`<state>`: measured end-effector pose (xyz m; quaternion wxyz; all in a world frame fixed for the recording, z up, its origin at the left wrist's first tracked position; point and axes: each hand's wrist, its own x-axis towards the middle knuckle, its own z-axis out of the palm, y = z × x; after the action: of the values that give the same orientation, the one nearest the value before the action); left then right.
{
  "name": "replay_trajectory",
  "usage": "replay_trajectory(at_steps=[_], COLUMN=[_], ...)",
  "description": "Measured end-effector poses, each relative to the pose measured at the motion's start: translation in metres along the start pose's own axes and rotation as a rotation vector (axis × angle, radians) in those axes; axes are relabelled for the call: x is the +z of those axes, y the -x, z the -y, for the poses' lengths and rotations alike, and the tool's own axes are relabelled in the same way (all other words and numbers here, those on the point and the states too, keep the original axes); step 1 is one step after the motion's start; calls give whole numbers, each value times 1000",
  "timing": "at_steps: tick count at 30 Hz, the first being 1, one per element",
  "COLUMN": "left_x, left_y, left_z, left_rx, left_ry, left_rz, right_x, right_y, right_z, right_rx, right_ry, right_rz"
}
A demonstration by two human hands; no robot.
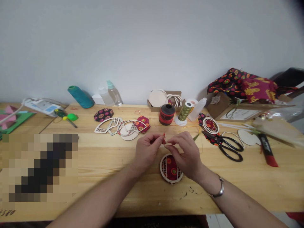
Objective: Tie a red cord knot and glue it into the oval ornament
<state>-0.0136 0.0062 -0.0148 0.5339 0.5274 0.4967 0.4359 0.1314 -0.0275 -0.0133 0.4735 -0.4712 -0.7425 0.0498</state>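
In the head view my left hand (148, 148) pinches a small red piece (163, 136) that looks like knotted cord; its exact kind is too small to tell. Close against it is my right hand (187, 153), thumb and forefinger curled together in a pinch. Whatever those right fingertips hold, if anything, I cannot make out. Just below the hands lies a round pendant (171, 171) on the table, with a pale lattice frame over dark red patterned cloth. The right hand partly covers its upper right edge.
Behind the hands stand a red-and-black thread spool (167, 114), a green thread cone (185, 111) and a box (155, 108). Black scissors (229, 145) and a red-tipped tube (268, 150) are right. Pale frames (108, 125) lie left. A pixelated patch hides the table's left.
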Motion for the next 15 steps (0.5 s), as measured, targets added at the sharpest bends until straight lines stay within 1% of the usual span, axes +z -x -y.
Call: replay_trajectory(at_steps=[2, 5, 9, 15], left_x=[1, 2, 3, 3], left_y=[1, 2, 4, 4], left_z=[0, -1, -1, -1], left_rx=[-3, 9, 31, 31], left_ry=[2, -8, -23, -11], left_rz=[1, 3, 4, 14], right_x=[-1, -3, -5, -6], right_y=[2, 4, 4, 2], right_z=[0, -2, -2, 2], right_rx=[-126, -231, -293, -325], right_ry=[103, 233, 288, 267], right_rz=[10, 28, 54, 49])
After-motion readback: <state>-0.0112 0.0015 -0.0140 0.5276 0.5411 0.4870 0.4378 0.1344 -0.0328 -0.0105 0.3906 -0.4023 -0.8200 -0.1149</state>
